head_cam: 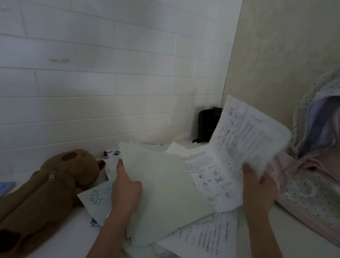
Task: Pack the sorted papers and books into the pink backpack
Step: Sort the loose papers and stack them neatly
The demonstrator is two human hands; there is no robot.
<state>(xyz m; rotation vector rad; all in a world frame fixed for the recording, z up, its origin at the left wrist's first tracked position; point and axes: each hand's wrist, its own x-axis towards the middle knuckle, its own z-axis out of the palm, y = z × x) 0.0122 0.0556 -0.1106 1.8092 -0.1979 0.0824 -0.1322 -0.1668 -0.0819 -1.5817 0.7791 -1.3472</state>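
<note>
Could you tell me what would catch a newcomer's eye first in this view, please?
Probably the printed booklet, blurred and lifted at centre right, gripped at its lower edge by the right hand just beside the open pink backpack at the far right. Next, the left hand holding a pale green sheaf over scattered papers on the white table. A brown plush bear lies at lower left.

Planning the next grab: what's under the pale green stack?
Under the pale green stack lie printed sheets and a drawing sheet, edges showing. Anything beneath its middle is covered.
</note>
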